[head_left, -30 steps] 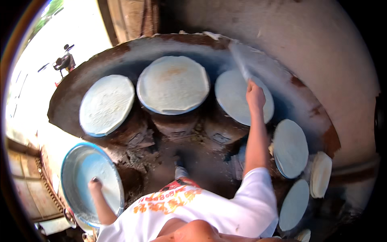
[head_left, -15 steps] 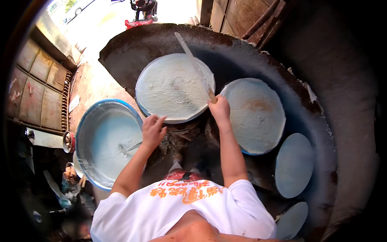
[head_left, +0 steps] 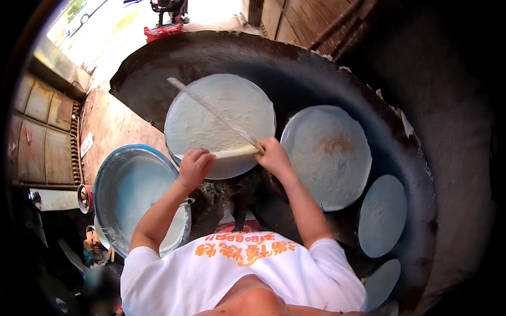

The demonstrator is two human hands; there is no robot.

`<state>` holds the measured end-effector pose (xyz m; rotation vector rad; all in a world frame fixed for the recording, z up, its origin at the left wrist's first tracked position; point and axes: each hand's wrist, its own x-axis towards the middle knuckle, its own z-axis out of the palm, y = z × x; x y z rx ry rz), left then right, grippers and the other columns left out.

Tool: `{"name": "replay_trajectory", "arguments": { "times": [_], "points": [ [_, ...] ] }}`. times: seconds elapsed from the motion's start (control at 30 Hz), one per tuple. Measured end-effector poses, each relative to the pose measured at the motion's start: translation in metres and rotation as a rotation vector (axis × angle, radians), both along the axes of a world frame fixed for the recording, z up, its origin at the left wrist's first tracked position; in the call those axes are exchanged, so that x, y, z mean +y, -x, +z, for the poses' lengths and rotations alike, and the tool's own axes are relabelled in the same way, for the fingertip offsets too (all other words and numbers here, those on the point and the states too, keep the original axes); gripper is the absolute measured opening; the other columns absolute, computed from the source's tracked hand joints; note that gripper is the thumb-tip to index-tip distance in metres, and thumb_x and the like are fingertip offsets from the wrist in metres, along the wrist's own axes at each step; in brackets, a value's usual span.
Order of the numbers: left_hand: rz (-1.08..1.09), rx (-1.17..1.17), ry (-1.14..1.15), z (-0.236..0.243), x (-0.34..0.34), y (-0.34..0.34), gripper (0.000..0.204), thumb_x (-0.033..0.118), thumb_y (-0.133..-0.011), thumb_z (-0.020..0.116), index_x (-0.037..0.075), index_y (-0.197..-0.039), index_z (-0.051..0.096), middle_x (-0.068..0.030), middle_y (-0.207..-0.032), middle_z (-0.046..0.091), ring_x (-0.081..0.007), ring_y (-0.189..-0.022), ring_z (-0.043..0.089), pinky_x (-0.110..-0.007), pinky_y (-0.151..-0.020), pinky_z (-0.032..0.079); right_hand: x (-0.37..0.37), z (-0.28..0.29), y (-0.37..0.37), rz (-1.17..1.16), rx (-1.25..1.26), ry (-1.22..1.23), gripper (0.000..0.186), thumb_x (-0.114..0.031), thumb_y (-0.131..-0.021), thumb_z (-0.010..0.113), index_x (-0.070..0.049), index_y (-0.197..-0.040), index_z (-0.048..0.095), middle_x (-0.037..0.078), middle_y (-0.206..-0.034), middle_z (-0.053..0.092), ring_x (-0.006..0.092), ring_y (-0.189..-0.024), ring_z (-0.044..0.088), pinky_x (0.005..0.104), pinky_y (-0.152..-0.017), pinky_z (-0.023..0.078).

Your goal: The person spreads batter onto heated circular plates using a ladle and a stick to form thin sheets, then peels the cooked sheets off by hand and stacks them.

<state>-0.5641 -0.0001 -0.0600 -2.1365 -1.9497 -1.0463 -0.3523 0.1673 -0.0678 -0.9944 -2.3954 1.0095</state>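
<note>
A round griddle with a pale thin sheet of dough (head_left: pixel 216 113) on it sits ahead of me. My left hand (head_left: pixel 195 166) is at its near left edge, fingers closed on the sheet's lifted edge, which forms a pale strip along the front. My right hand (head_left: pixel 271 155), at the near right, grips a long pale flat stick (head_left: pixel 190 92) that slants up-left across the sheet. The contact between stick and sheet edge is partly hidden by my fingers.
To the right, more coated griddles (head_left: pixel 326 158), (head_left: pixel 382 216) curve round inside a dark, soot-marked surround (head_left: pixel 147 63). A blue-rimmed basin of white batter (head_left: pixel 103 174) stands at lower left. Rusty panelled doors (head_left: pixel 45 137) are at left, a red-based vehicle (head_left: pixel 161 29) outside in daylight.
The view has turned leftward. My left hand has left the batter basin and closed on the sheet's near edge, now lifted. The stick has moved from the right griddle to this one, tilting further left.
</note>
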Motion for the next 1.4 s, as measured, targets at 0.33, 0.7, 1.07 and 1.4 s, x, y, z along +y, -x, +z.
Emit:
{"name": "replay_trajectory", "arguments": {
  "times": [0.33, 0.7, 1.07, 1.4],
  "points": [
    [0.248, -0.247, -0.208, 0.043, 0.031, 0.032, 0.013, -0.004, -0.077, 0.067, 0.001, -0.085, 0.058, -0.0120, -0.084, 0.057, -0.0266, -0.075, 0.057, -0.033, -0.064, 0.047, 0.077, 0.083, 0.078, 0.205, 0.151, -0.387, 0.011, -0.019, -0.075, 0.067, -0.011, -0.082, 0.066, 0.011, -0.095, 0.059, 0.0312, -0.081, 0.062, 0.0400, -0.069, 0.051],
    [0.247, -0.156, -0.306, 0.108, 0.074, 0.093, 0.007, 0.000, -0.082, 0.065, 0.001, -0.085, 0.059, -0.0061, -0.085, 0.057, -0.0140, -0.068, 0.051, -0.025, -0.060, 0.043, 0.119, 0.140, 0.133, 0.276, 0.237, -0.502, 0.012, -0.020, -0.074, 0.067, -0.010, -0.081, 0.065, 0.007, -0.082, 0.063, 0.0286, -0.083, 0.061, 0.0413, -0.070, 0.049],
    [0.008, 0.135, -0.384, 0.207, 0.123, 0.044, 0.012, 0.000, -0.076, 0.068, 0.002, -0.086, 0.062, -0.0101, -0.085, 0.059, -0.0270, -0.077, 0.060, -0.035, -0.065, 0.049, 0.105, 0.181, 0.037, -0.140, 0.514, -0.311, 0.014, -0.011, -0.073, 0.072, -0.003, -0.081, 0.065, 0.010, -0.067, 0.059, 0.0186, -0.061, 0.059, 0.0300, -0.057, 0.044],
    [-0.931, -0.020, 0.221, 0.080, 0.140, -0.214, 0.015, 0.016, -0.076, 0.067, 0.008, -0.088, 0.066, -0.0071, -0.089, 0.063, -0.0271, -0.088, 0.059, -0.038, -0.078, 0.048, 0.004, 0.042, -0.274, -0.785, 0.342, 0.002, 0.027, 0.007, -0.076, 0.048, -0.003, -0.091, 0.068, 0.014, -0.087, 0.069, 0.0250, -0.078, 0.067, 0.0326, -0.073, 0.051]
  ]
}}
